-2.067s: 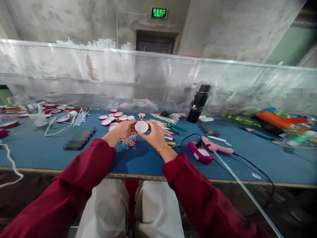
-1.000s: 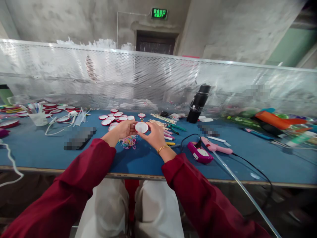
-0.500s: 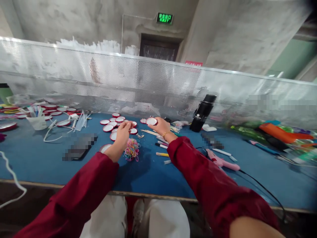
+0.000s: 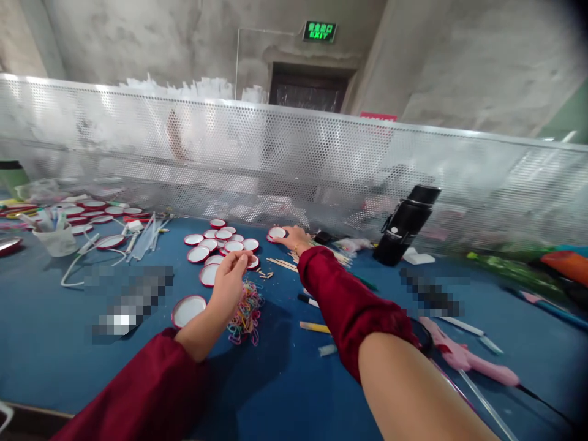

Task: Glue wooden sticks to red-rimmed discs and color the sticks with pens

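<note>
My right hand [image 4: 296,238] reaches far across the blue table [image 4: 68,343] and holds a round white disc with a red rim [image 4: 277,233] low at the table near the mesh fence. My left hand [image 4: 232,275] hovers with fingertips pinched together above a heap of coloured rubber bands [image 4: 248,309]; I cannot tell whether it holds anything. Several more red-rimmed white discs [image 4: 215,242] lie in a cluster just left of the right hand, and one disc [image 4: 188,310] lies closer to me.
A black flask [image 4: 407,225] stands at the back right. A pink glue gun [image 4: 463,358] with its cable lies at the right. Wooden sticks [image 4: 282,263], pens [image 4: 315,327], a clear cup [image 4: 57,240] and white cords [image 4: 87,257] lie about. A perforated metal fence [image 4: 294,165] bounds the far edge.
Both hands held one disc together near me. The right hand then carried it forward to the far edge of the table, the left hand let go and stayed over the rubber bands.
</note>
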`<state>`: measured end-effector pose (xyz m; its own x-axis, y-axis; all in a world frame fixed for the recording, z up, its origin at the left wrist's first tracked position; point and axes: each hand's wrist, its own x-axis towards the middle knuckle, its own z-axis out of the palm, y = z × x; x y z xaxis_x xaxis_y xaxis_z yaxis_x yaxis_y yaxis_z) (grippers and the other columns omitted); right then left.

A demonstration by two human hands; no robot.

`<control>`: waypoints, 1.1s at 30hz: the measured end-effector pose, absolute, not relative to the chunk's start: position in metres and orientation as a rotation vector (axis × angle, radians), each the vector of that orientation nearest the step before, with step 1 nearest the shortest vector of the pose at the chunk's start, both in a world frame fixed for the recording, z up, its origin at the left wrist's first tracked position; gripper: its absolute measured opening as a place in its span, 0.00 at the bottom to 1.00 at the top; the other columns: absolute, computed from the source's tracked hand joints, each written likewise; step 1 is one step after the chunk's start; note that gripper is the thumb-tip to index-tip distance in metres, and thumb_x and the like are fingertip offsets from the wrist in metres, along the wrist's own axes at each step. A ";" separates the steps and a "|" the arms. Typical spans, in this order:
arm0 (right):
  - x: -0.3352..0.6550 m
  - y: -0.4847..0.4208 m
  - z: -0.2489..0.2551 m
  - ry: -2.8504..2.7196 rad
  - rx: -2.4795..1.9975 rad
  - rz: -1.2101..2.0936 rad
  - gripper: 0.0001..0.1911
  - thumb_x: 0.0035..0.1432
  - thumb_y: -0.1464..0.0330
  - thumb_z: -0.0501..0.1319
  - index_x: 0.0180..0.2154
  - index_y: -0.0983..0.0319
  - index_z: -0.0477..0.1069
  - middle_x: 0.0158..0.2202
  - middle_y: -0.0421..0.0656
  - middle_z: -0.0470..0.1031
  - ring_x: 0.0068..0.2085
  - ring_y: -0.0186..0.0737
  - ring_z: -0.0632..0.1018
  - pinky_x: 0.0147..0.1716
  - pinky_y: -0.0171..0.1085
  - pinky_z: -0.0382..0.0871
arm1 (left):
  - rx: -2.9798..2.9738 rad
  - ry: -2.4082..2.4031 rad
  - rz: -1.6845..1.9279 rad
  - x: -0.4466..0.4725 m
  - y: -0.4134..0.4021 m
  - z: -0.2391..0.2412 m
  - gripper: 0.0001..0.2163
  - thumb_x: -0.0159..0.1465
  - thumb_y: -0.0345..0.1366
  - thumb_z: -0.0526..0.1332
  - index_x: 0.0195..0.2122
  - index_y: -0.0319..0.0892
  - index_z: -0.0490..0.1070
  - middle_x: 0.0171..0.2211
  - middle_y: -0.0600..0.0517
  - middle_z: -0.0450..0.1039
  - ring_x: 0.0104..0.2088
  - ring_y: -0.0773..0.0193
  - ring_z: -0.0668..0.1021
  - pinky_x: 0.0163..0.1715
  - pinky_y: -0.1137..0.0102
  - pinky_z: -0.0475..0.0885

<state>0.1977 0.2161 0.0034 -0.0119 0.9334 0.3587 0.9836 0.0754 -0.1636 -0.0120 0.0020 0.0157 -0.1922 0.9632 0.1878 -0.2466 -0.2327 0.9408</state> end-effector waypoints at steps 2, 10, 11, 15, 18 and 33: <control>0.197 0.223 0.000 -1.998 -1.905 -0.173 0.39 0.43 0.36 0.58 0.53 0.48 0.70 0.51 0.50 0.72 0.52 0.55 0.70 0.49 0.52 0.61 | 1.086 1.015 1.600 -0.011 0.001 0.017 0.06 0.62 0.39 0.58 0.36 0.45 0.72 0.38 0.50 0.75 0.43 0.62 0.75 0.44 0.69 0.67; 0.199 0.229 -0.005 -2.041 -1.962 -0.116 0.43 0.42 0.33 0.54 0.54 0.49 0.70 0.53 0.50 0.71 0.55 0.56 0.69 0.51 0.52 0.60 | 1.091 1.011 1.607 -0.008 -0.002 0.020 0.08 0.60 0.41 0.60 0.35 0.43 0.73 0.38 0.49 0.76 0.41 0.62 0.75 0.43 0.69 0.66; 0.199 0.229 -0.006 -2.047 -1.969 -0.113 0.43 0.42 0.33 0.54 0.54 0.49 0.70 0.53 0.50 0.71 0.55 0.57 0.69 0.51 0.52 0.60 | 1.098 1.006 1.610 -0.007 -0.002 0.021 0.09 0.60 0.42 0.60 0.36 0.42 0.73 0.38 0.49 0.76 0.41 0.62 0.75 0.42 0.69 0.66; 0.200 0.229 -0.007 -2.061 -1.985 -0.106 0.44 0.42 0.33 0.55 0.56 0.48 0.68 0.55 0.50 0.70 0.55 0.59 0.69 0.52 0.53 0.59 | 1.082 0.988 1.612 -0.007 -0.003 0.021 0.10 0.60 0.41 0.61 0.37 0.41 0.73 0.37 0.49 0.76 0.40 0.64 0.75 0.40 0.71 0.65; 0.200 0.230 -0.009 -2.049 -1.994 -0.105 0.48 0.42 0.35 0.57 0.60 0.52 0.62 0.58 0.52 0.67 0.57 0.59 0.68 0.53 0.53 0.58 | 1.065 0.993 1.612 -0.008 -0.003 0.022 0.10 0.59 0.42 0.61 0.37 0.41 0.73 0.37 0.49 0.76 0.40 0.64 0.75 0.39 0.71 0.65; 0.181 0.250 -0.019 -1.950 -1.997 -0.121 0.45 0.42 0.41 0.62 0.57 0.58 0.62 0.52 0.54 0.73 0.54 0.58 0.72 0.53 0.53 0.57 | 1.067 0.955 1.634 -0.008 0.000 0.020 0.09 0.58 0.39 0.62 0.36 0.41 0.73 0.35 0.49 0.76 0.39 0.64 0.75 0.41 0.70 0.67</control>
<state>0.1809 0.2495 -0.0194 0.0511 0.9531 0.2982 0.9828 0.0051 -0.1848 -0.0085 0.0001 0.0204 -0.1885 0.9581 0.2159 -0.2818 -0.2633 0.9226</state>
